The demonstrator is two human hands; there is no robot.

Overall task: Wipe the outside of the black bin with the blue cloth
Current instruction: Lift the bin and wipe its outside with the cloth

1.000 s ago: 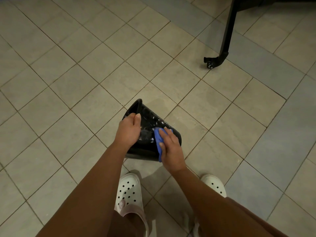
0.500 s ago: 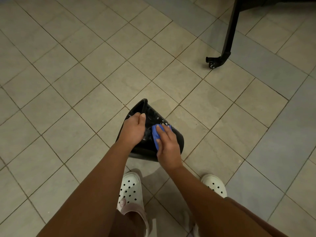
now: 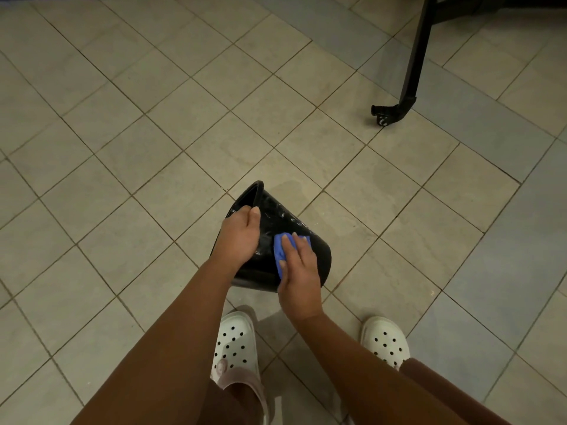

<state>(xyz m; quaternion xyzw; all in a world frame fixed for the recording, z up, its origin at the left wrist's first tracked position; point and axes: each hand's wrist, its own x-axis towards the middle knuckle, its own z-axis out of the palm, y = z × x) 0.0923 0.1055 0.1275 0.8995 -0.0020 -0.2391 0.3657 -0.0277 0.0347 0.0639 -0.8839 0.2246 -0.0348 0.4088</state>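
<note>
**Bin tipped, cloth flat on its side**

From the head camera I look down at a tiled floor (image 3: pixel 122 148). The black bin (image 3: pixel 320 256) is tipped, its mouth towards the upper left and its base towards the lower right. I cannot tell whether it touches the tiles. The left hand (image 3: pixel 237 237) grips the rim, fingers curled over the edge. The right hand (image 3: pixel 299 271) presses the blue cloth (image 3: pixel 279 250) against the glossy outer wall with straight fingers. Below the bin I see two white clogs (image 3: pixel 234 342), one under each forearm. At the upper right stands a black frame leg (image 3: pixel 412 56) ending in a caster (image 3: pixel 382 119).
</note>
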